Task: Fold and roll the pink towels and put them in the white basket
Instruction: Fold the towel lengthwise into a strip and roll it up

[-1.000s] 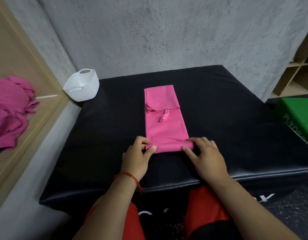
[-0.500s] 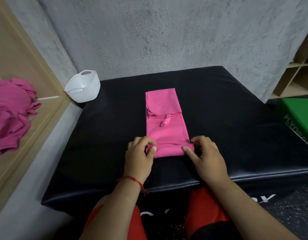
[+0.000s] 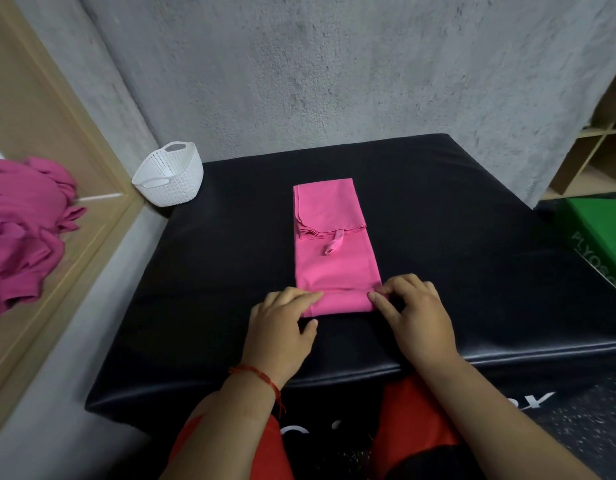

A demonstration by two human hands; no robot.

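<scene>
Grey concrete wall: backs the whole scene, beyond both hands.

Black padded platform: work surface, under and ahead of the hands.

Heap of pink towels: unfolded, on a wooden ledge well out past the left hand; judged the remaining stock.

Green box: well out past the right hand, partly cut off.

Pink towel: folded into a long narrow strip that runs straight away from the hands. Its near end is turned into a short roll between them.

White basket: ahead of the left hand, at the platform's far corner, well apart from the towel. No towel shows inside.

Left hand: fingers curled over the roll's left end, gripping it.

Right hand: fingertips pinch the roll's right end.

Hanging loop: lies on the strip, ahead of the roll.

Change: the roll is fatter than a second ago and both hands have crept forward with it. Judgement: rolling is under way but early, with most of the strip still flat; the basket step comes later.
</scene>
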